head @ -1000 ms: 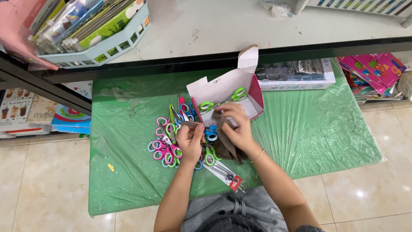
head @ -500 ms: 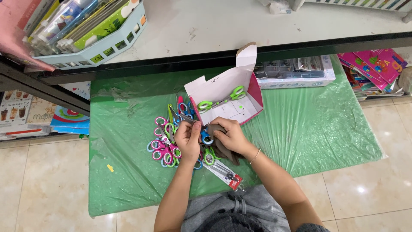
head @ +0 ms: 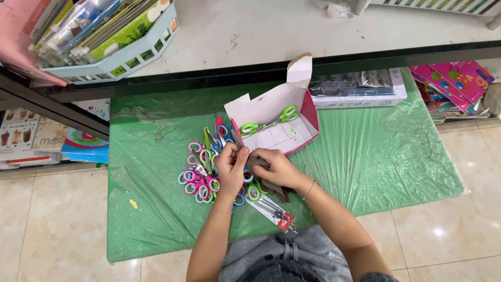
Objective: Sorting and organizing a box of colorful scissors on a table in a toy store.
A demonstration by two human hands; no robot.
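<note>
Both hands, left (head: 229, 166) and right (head: 279, 168), close together on a brown card (head: 266, 175) as if steadying it, with scissors (head: 203, 169) heaped just left and the open box (head: 276, 122) just beyond.

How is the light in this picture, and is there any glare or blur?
Head view: soft, even light, everything sharp. Small glare spots on the floor tiles at right; the green plastic sheet shines faintly along its wrinkles. A dark shadow band lies under the shelf edge. Both hands, left hand and right hand, show no motion blur; the scissors stay crisp.
</note>
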